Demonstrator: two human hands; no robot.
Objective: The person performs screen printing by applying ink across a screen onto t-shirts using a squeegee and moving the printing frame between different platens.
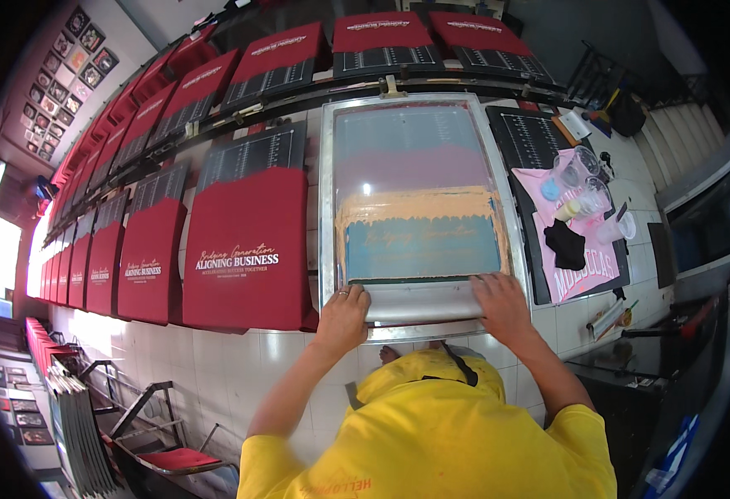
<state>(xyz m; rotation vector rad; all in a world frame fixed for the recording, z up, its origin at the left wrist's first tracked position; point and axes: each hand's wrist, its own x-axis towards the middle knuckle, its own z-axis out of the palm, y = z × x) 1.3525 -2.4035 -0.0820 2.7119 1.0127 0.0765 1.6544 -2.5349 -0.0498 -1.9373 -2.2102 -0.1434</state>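
A screen printing frame (502, 175) with a metal rim lies in front of me, its mesh showing a blue-green stencil area (423, 249). A band of orange ink (415, 202) crosses the mesh, with more down its sides. Near the frame's close end is a wide silver squeegee (423, 302), set crosswise. My left hand (344, 320) is closed on its left end, and my right hand (500, 301) grips its right end with the fingers over the top. The squeegee's lower edge, where it meets the mesh, is hard to see.
Dark red shirts (248, 220) with white print lie on boards in two long rows to the left and behind. At right, a pink shirt (539, 187) carries plastic cups (618, 226) and a black cloth (564, 246). A folding chair (180, 459) stands at lower left.
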